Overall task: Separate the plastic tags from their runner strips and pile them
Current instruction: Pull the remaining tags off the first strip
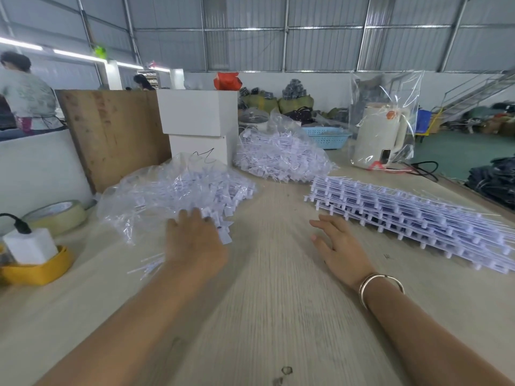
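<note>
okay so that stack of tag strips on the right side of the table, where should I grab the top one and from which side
Probably take the top strip of the stack at its near-left corner, coming in with the right hand, which is open just beside it. The strips lie flat with their ends overhanging there, so fingers could slip under one layer and peel it up.

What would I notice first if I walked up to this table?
Probably the heaps of white plastic tags spilling from a clear bag, with the left hand on their near edge. To the right lies a stack of runner strips, beside the open right hand.
</note>
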Demonstrator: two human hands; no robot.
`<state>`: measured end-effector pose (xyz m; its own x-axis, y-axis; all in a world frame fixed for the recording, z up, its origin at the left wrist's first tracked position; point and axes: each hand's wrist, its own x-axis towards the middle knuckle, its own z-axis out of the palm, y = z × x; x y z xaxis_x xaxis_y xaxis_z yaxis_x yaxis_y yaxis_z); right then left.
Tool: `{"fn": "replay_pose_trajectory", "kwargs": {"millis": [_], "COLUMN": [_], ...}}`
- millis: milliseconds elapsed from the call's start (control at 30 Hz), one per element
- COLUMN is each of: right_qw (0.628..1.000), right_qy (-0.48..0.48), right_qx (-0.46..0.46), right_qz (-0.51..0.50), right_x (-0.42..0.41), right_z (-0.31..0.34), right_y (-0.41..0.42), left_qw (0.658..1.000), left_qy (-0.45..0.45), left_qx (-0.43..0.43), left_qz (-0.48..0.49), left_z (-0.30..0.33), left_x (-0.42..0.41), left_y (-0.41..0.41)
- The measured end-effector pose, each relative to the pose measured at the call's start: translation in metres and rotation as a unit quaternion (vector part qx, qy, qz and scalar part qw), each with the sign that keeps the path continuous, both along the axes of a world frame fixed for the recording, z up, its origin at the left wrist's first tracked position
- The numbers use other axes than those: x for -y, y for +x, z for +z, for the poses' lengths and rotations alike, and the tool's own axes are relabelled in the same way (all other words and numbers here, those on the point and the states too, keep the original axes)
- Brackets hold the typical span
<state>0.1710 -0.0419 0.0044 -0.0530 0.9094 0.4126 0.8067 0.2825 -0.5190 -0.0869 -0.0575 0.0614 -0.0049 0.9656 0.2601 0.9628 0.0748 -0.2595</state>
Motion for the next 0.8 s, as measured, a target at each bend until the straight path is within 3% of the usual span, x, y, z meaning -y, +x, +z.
{"fn": "replay_pose_trajectory", "kwargs": {"millis": [133, 233, 367, 467, 633, 733, 800], "right_qw": [1.000, 0.997, 0.980, 0.953, 0.921, 0.927, 0.934], "right_qy": [-0.001, 0.007, 0.012, -0.043, -0.137, -0.079, -0.017], "right_qx": [0.002, 0.041, 0.128, 0.234, 0.282, 0.271, 0.254], "right_qz": [-0.016, -0.065, -0.149, -0.186, -0.232, -0.245, -0.251], "right_x": [0.001, 0.001, -0.008, -0.026, -0.041, -0.039, -0.034], "right_z": [0.001, 0.004, 0.019, 0.033, 0.034, 0.031, 0.030], "right_y": [-0.001, 0.000, 0.015, 0.034, 0.045, 0.044, 0.045], "left_qw": [0.972, 0.954, 0.946, 0.938, 0.920, 0.915, 0.902], "left_qy": [-0.038, -0.051, 0.000, 0.019, 0.018, 0.004, -0.032], "left_qx": [0.116, 0.127, 0.150, 0.179, 0.248, 0.264, 0.323], "left_qz": [-0.200, -0.268, -0.288, -0.296, -0.304, -0.305, -0.285], "left_z": [-0.008, -0.036, -0.060, -0.069, -0.073, -0.072, -0.067], "left_x": [0.021, 0.027, 0.016, 0.008, 0.000, 0.000, -0.001], "left_y": [0.071, 0.110, 0.117, 0.107, 0.095, 0.096, 0.096]}}
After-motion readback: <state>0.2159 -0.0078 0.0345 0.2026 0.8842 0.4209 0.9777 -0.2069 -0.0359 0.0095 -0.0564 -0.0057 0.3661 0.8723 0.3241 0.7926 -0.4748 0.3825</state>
